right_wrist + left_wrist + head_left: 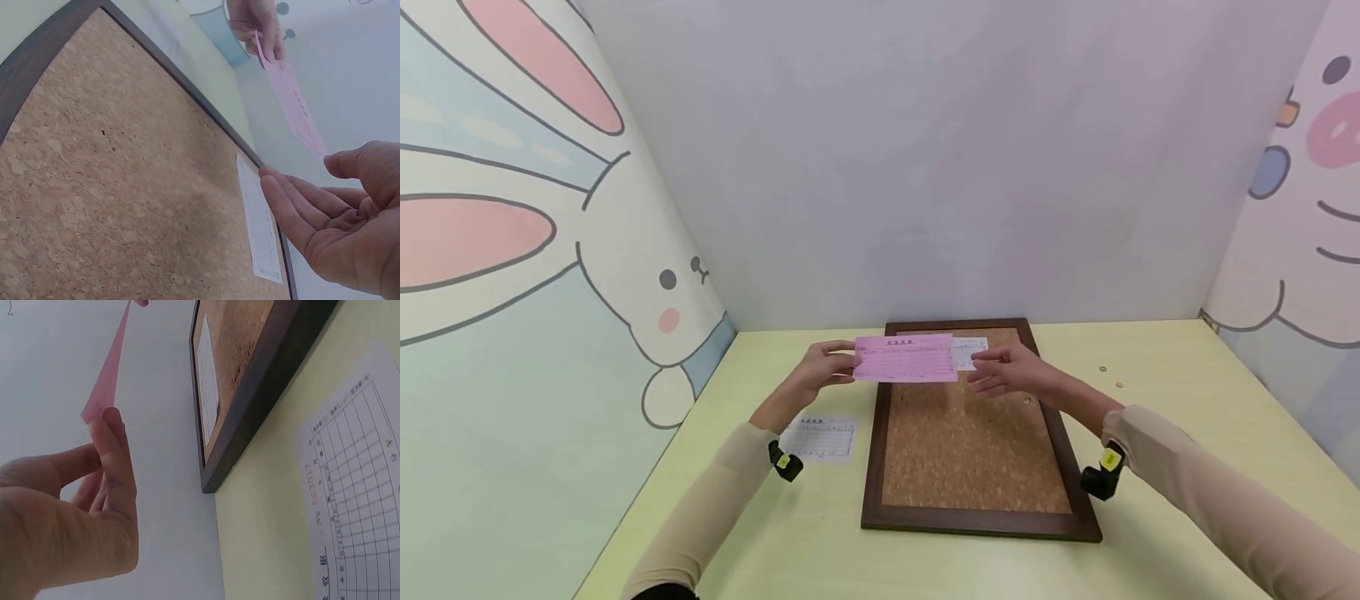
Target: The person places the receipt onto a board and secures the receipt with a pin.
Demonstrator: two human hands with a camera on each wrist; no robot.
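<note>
My left hand (829, 367) pinches the left edge of a pink printed form (906, 358), held up above the far left part of a framed cork board (970, 450). The left wrist view shows the form (105, 394) nearly edge-on between thumb and fingers. Just off the form's right edge is my right hand (1009, 370), thumb and fingers apart and gripping nothing. In the right wrist view, the thumb of that hand (350, 219) appears close to the form's corner. A white printed form (972, 350) lies on the board's far end, partly hidden behind the pink one.
Another white form (820, 439) lies on the pale yellow table (775, 550) left of the board, partly covered by my left arm. Two small round items, one green (1102, 368) and one orange (1119, 384), lie to the right. Walls with cartoon drawings enclose the table.
</note>
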